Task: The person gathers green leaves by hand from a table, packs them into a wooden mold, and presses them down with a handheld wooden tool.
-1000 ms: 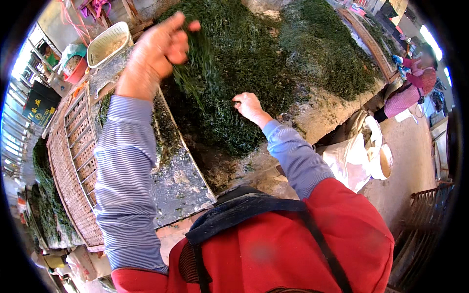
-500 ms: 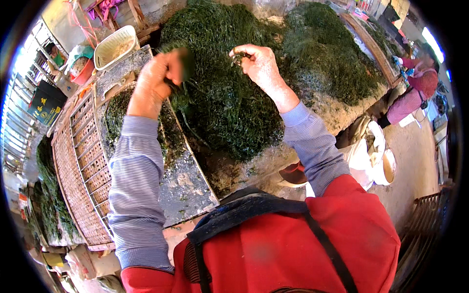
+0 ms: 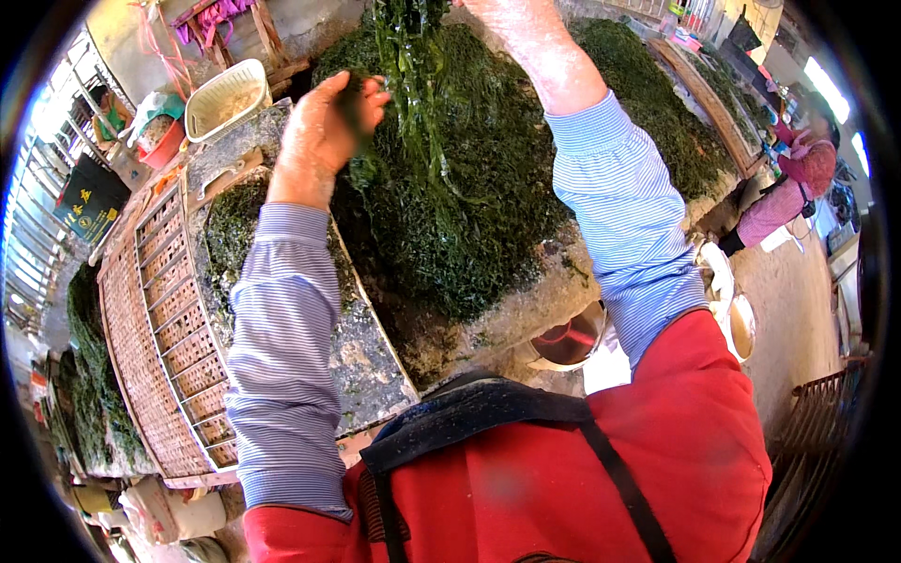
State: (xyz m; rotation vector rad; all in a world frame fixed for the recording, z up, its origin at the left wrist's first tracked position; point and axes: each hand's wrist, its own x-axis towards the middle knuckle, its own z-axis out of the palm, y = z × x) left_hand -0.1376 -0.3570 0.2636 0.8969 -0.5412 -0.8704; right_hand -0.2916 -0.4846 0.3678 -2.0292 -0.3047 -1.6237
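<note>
A long wet bunch of dark green seaweed (image 3: 411,84) hangs down from the top edge over a large heap of seaweed (image 3: 479,225). At its upper end is my right hand (image 3: 521,23), raised and closed; the picture's edge cuts off most of its fingers. My left hand (image 3: 314,131) is to the left of the hanging bunch, fingers curled. A dark blurred patch covers part of its palm and fingers, and a few green strands (image 3: 364,171) trail just below it.
To the left, a worn board (image 3: 361,357) bears seaweed scraps beside a woven rack (image 3: 155,347). A cream basket (image 3: 225,98) and a red bowl (image 3: 161,141) stand beyond. A bucket (image 3: 572,340) is below the slab's near edge. At far right, a person (image 3: 784,188) bends over another work surface.
My right hand has moved up and away to the top edge, and a long bunch of seaweed now hangs beside it. My left hand has shifted slightly right and up.
</note>
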